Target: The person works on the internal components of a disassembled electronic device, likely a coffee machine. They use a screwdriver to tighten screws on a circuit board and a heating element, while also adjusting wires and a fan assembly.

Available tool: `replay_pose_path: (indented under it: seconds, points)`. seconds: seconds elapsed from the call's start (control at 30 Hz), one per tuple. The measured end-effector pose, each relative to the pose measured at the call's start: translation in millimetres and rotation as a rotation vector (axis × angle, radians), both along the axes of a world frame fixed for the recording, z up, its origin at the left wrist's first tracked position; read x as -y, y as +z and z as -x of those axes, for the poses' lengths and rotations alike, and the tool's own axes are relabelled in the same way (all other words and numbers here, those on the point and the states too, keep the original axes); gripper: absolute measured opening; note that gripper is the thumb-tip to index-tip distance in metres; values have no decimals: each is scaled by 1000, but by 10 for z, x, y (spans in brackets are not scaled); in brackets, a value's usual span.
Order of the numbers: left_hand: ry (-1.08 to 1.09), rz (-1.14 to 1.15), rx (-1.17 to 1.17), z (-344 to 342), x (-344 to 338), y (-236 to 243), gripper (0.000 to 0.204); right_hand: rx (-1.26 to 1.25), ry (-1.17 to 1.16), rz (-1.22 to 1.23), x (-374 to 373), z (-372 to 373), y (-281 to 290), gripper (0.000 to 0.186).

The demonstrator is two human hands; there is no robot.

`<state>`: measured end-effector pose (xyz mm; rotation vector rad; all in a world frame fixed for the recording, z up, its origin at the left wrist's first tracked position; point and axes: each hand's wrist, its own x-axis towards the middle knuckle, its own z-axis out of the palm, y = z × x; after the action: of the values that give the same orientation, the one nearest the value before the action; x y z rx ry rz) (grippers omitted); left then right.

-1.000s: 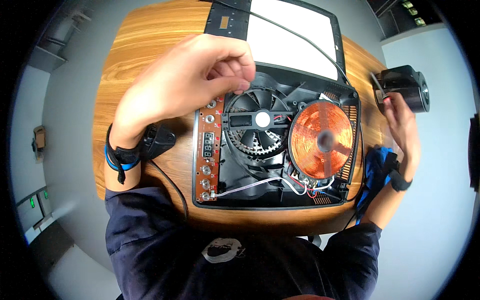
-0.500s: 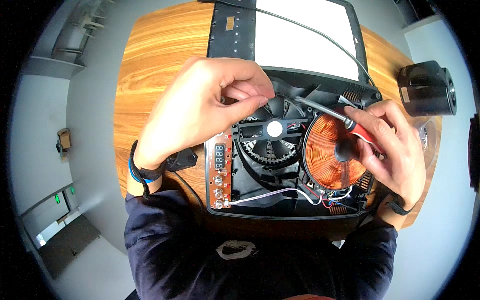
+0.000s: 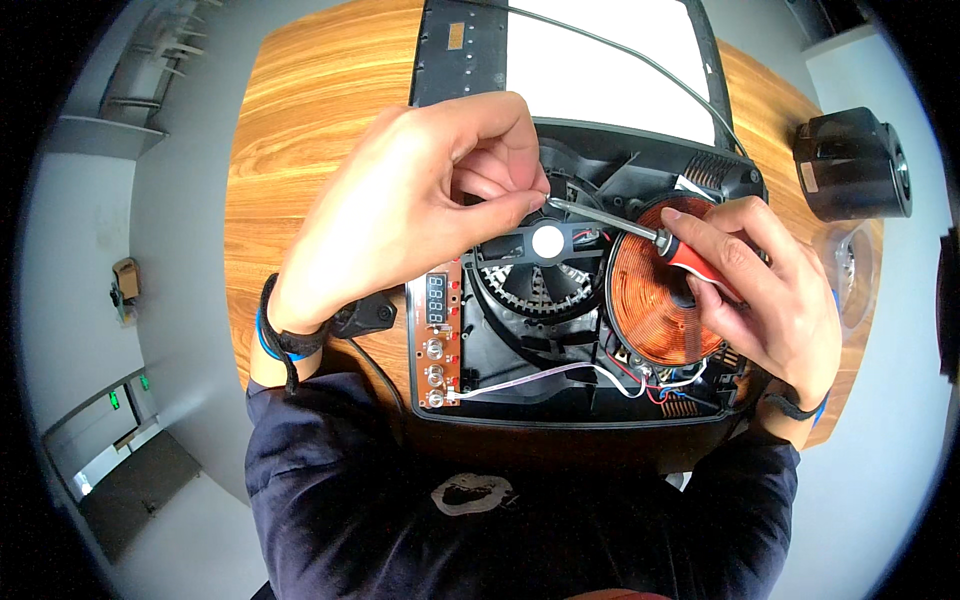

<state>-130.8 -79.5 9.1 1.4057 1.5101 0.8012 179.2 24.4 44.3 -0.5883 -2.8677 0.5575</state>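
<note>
My right hand [image 3: 765, 285] is closed round the red and black handle of a screwdriver [image 3: 603, 218]. Its shaft points left, and the tip meets the fingertips of my left hand [image 3: 420, 190]. Thumb and forefinger of that hand pinch together over something too tiny to make out. Beneath both hands lies an opened induction cooker [image 3: 530, 385]. Inside it are a black cooling fan [image 3: 540, 285] with a white hub, a round copper coil [image 3: 650, 310] under my right hand, and a brown circuit board [image 3: 437, 345] with a digit display at the left, partly covered by my left wrist.
The cooker's white and black top panel [image 3: 610, 70] lies at the far side, with a black cable [image 3: 640, 65] across it. A black cylindrical object [image 3: 850, 165] and a clear plastic container [image 3: 855, 275] stand on the wooden table [image 3: 320, 90] at the right.
My right hand has moved left with the screwdriver, bringing its tip from a gap away up to my left fingertips. My left hand stays pinched in nearly the same place.
</note>
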Motion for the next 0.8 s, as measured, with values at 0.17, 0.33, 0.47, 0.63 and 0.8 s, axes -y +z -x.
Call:
replay_pose_path:
  seconds: [0.17, 0.33, 0.47, 0.63, 0.8]
  points:
    - [-14, -14, -25, 4, 5, -1, 23, -1, -12, -6, 8, 10, 10, 52]
    - [-25, -48, -5, 10, -4, -25, 23, 5, -17, -11, 9, 14, -5, 52]
    - [4, -22, 32, 22, 5, -16, 23, 8, -12, -14, 6, 8, -2, 51]
    - [-14, -53, 23, 26, 7, -37, 24, 2, -11, -22, 6, 16, -12, 51]
    - [-18, -34, -8, 29, 4, -21, 23, -14, 5, -36, -6, 15, -12, 52]
